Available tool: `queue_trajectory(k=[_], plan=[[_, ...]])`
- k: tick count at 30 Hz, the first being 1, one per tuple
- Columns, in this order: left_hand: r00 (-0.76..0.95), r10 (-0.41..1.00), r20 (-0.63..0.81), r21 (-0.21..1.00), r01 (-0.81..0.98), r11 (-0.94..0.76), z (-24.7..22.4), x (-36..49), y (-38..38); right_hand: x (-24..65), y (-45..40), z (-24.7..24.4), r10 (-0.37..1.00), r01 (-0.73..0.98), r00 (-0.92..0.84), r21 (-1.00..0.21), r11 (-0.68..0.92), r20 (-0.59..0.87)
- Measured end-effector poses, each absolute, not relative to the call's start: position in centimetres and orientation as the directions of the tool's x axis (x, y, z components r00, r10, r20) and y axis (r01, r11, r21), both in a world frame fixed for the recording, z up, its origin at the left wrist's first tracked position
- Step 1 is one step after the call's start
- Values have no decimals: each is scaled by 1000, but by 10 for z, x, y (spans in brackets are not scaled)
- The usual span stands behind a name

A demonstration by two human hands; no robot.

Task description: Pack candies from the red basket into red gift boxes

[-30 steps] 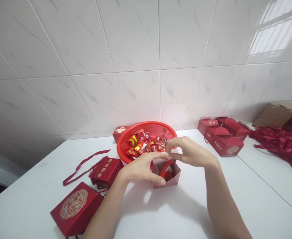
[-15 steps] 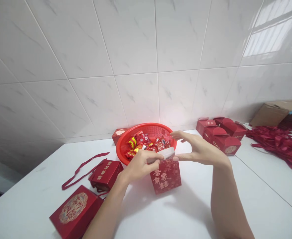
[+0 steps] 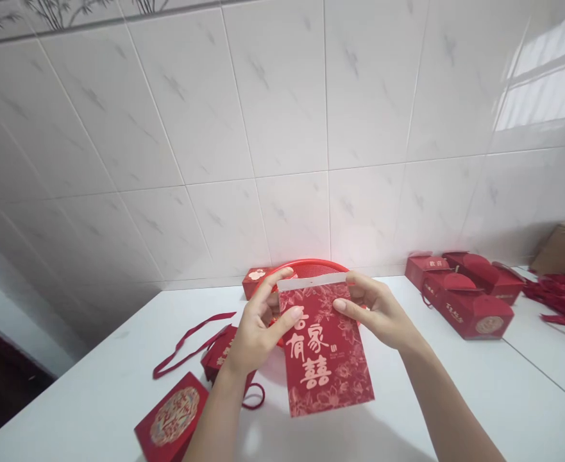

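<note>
A red gift box (image 3: 330,353) with pale lettering and flower print is held up facing me, with a white strip along its top edge. My left hand (image 3: 263,321) grips its upper left side, the thumb on the front face and the fingers behind. At the upper right, my right hand (image 3: 376,308) holds it the same way, closed with its thumb on the front. Behind the box stands a red plastic basket (image 3: 306,265), mostly covered by the box and hands. The wrapped candies in the basket are almost wholly hidden now.
To the left lie a red box with a round emblem (image 3: 174,414), a second red box (image 3: 217,353) and a red ribbon (image 3: 179,346). Several red boxes (image 3: 460,298) stand at the back right, near piled ribbons (image 3: 558,298) and a cardboard box (image 3: 564,247). A tiled wall (image 3: 292,128) rises behind.
The gift box has tilted to show its full front face. My right hand, open before, has closed on its right side. My view has shifted left and upward.
</note>
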State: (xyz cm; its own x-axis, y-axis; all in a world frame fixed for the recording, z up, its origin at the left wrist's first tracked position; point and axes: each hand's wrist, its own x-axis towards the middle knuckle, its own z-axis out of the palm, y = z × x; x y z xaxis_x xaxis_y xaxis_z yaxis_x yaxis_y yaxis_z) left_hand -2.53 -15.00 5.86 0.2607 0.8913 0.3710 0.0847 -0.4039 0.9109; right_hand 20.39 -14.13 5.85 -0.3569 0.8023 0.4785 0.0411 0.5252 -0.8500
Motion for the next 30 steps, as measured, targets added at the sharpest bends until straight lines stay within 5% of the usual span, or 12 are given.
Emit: queue_trajectory(k=[7,22,26,30], plan=[[174,869,463,834,247,-493,54,-20,-146,206,-141,62,806,83,-372,-848,523,461],[134,868,479,862,117,-494,53,-2,-169,232,-161,78,759,233,-288,-726,647,584],[224,792,568,806,43,-590,57,3,-175,302,-184,87,724,425,100,-687,589,683],[210,794,570,806,44,-590,64,0,-175,409,-205,79,290,574,628,-682,453,722]])
